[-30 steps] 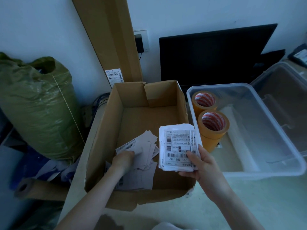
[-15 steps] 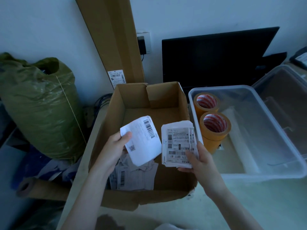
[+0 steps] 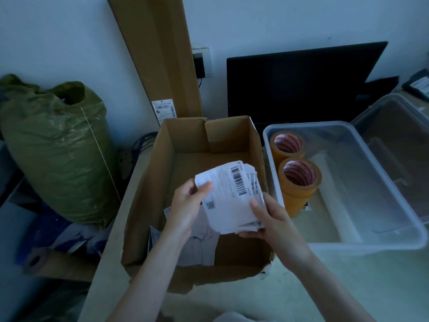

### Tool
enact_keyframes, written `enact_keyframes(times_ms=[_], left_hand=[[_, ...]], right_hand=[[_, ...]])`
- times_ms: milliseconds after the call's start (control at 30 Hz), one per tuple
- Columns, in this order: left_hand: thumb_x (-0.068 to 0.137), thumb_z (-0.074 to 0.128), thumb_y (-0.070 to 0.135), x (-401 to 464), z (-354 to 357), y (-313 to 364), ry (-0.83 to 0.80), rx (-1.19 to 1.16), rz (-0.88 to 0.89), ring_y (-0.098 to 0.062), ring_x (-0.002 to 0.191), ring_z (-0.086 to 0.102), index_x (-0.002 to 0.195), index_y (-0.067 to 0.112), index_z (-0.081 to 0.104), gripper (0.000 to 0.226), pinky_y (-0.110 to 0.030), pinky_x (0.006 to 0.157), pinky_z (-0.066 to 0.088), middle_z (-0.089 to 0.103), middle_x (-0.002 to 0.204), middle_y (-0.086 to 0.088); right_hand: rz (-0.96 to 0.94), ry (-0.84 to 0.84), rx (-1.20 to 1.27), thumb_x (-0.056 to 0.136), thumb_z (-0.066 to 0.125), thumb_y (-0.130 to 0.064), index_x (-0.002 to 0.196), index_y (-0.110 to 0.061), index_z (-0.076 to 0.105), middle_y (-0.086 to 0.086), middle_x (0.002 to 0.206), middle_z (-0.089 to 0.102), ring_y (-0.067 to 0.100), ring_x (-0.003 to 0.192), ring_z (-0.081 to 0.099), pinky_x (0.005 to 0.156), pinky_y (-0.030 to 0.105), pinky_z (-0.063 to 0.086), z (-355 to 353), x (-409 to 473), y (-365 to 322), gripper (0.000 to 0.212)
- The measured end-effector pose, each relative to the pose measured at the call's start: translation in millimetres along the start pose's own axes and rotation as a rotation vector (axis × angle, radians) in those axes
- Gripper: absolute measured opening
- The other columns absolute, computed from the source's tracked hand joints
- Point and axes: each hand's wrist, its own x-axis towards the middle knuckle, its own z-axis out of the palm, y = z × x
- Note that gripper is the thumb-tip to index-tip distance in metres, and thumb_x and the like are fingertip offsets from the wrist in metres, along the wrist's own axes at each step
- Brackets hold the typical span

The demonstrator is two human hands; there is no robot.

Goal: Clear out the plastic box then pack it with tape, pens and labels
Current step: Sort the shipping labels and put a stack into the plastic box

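Over the open cardboard box (image 3: 151, 189) I hold a stack of white barcode labels (image 3: 229, 196) with both hands. My left hand (image 3: 188, 205) pinches the stack's upper left corner. My right hand (image 3: 271, 219) grips its lower right edge from below. More loose labels (image 3: 197, 245) lie on the cardboard box's floor under my hands. To the right stands the clear plastic box (image 3: 380, 177), with two stacks of orange tape rolls (image 3: 299, 180) in its left end. No pens are in sight.
A second clear lid or bin (image 3: 404, 145) leans at the far right. A black monitor (image 3: 301, 82) stands behind the boxes, with a tall cardboard sheet (image 3: 157, 54) against the wall. A stuffed green bag (image 3: 55, 147) sits left of the table.
My left hand lifted a label out of the cardboard box and brought it right onto the stack that my right hand holds. Both hands now grip one stack.
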Motion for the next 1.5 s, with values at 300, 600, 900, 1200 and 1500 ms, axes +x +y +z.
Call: enact_keyframes(times_ms=[300, 600, 900, 1200, 1500], left_hand=[[0.082, 0.071, 0.011, 23.0, -13.2, -14.8, -0.071, 0.161, 0.245, 0.007, 0.1, 0.058, 0.134, 0.028, 0.037, 0.064, -0.005, 0.07, 0.047, 0.059, 0.107, 0.009], [0.087, 0.062, 0.003, 66.8, -25.1, -79.5, -0.168, 0.411, -0.095, -0.022, 0.101, 0.059, 0.105, 0.008, 0.058, 0.019, -0.016, 0.071, 0.049, 0.062, 0.098, -0.003], [0.091, 0.058, 0.007, 62.1, -24.3, -109.1, -0.218, 0.314, -0.231, -0.019, 0.108, 0.057, 0.11, 0.019, 0.054, 0.023, -0.03, 0.088, 0.05, 0.061, 0.114, -0.005], [0.089, 0.061, 0.016, 61.6, -19.0, -110.8, -0.203, 0.245, -0.245, -0.014, 0.103, 0.056, 0.11, 0.018, 0.055, 0.021, -0.027, 0.081, 0.047, 0.06, 0.108, -0.003], [0.09, 0.06, 0.012, 56.5, -19.7, -88.1, -0.199, 0.243, -0.234, -0.005, 0.088, 0.059, 0.092, 0.029, 0.063, 0.018, -0.019, 0.072, 0.045, 0.065, 0.093, 0.008]], right_hand=[[-0.206, -0.059, -0.815, 0.1, 0.044, -0.017, 0.118, -0.015, 0.052, -0.001, 0.117, 0.06, 0.015, 0.095, 0.064, 0.067, 0.032, 0.06, -4.6, 43.9, -14.9, 0.02], [0.004, -0.264, -1.406, 0.094, 0.051, -0.012, 0.125, -0.02, 0.051, 0.01, 0.119, 0.05, 0.025, 0.101, 0.058, 0.087, 0.036, 0.053, 23.6, 122.3, 26.4, 0.032], [0.126, -0.312, -1.493, 0.091, 0.055, -0.01, 0.127, -0.011, 0.049, 0.013, 0.124, 0.051, 0.028, 0.107, 0.057, 0.089, 0.038, 0.052, 25.4, 132.3, 61.9, 0.036], [0.163, -0.299, -1.381, 0.091, 0.057, -0.009, 0.121, -0.012, 0.053, 0.012, 0.12, 0.054, 0.024, 0.102, 0.058, 0.084, 0.031, 0.052, 20.2, 139.5, 69.9, 0.03], [0.129, -0.168, -1.112, 0.092, 0.047, -0.002, 0.101, -0.004, 0.061, 0.012, 0.097, 0.064, 0.025, 0.085, 0.066, 0.069, 0.031, 0.055, 17.1, 124.5, 41.2, 0.016]])
